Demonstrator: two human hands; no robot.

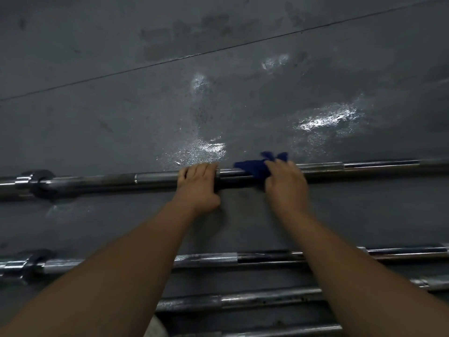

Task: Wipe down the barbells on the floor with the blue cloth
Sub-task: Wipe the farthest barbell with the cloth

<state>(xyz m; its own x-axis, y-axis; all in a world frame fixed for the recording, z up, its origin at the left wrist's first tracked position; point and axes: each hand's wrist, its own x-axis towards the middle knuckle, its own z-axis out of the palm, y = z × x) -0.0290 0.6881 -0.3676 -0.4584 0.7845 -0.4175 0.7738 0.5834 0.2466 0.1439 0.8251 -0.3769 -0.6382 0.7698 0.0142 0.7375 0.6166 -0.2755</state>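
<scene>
Both bare forearms extend forward. The left hand (198, 184) curls its fingers over the shaft of the farthest long chrome steel barbell (109, 181). A short bare length of shaft separates it from the right hand (285, 188), which clamps the dark blue crumpled cloth (251, 167) against the same shaft; cloth ends protrude past the fingers. The barbell lies flat on the dark grey floor (121, 105). Beyond it is open floor with shiny wet patches (325, 120). More steel bars (206, 260) lie parallel, nearer the person, beneath the forearms.
</scene>
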